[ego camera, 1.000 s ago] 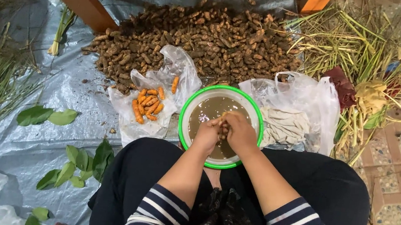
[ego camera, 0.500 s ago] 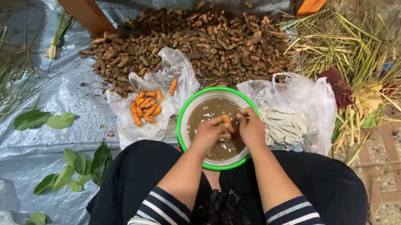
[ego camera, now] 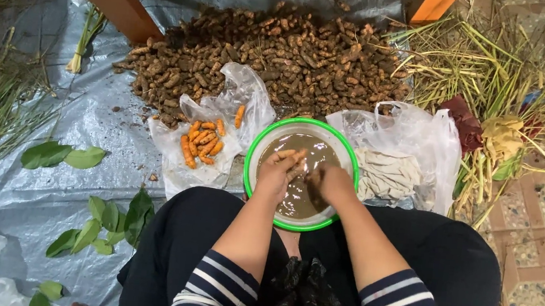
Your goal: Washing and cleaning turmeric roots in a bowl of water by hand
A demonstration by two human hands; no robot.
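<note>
A: What has changed since half a second ago?

B: Both hands have slid toward the person's left side of the bowl (ego camera: 254,146), and the orange root (ego camera: 288,155) now sits higher in the left hand.

A: Start near. What is closest?

B: Striped sleeves and black-clad knees. Above them, the left hand (ego camera: 277,174) has its fingers (ego camera: 292,170) curled around the root, pinching it. The right hand (ego camera: 329,181) is closed loosely just beside it; I cannot tell whether it pinches anything.

A: How does the root lie?

B: Its long axis runs slanted, pointing up and away from the person toward the far rim, over the muddy brown water.

A: And beyond the bowl?

B: To the left, a clear plastic bag (ego camera: 209,150) carries cleaned orange roots (ego camera: 201,143). To the right, another plastic bag (ego camera: 410,130) holds pale scrapings. Farther off lies a big heap of unwashed brown roots (ego camera: 276,55) on a grey tarp (ego camera: 26,188), with green leaves (ego camera: 59,155) left and straw-like stalks (ego camera: 490,68) right.
</note>
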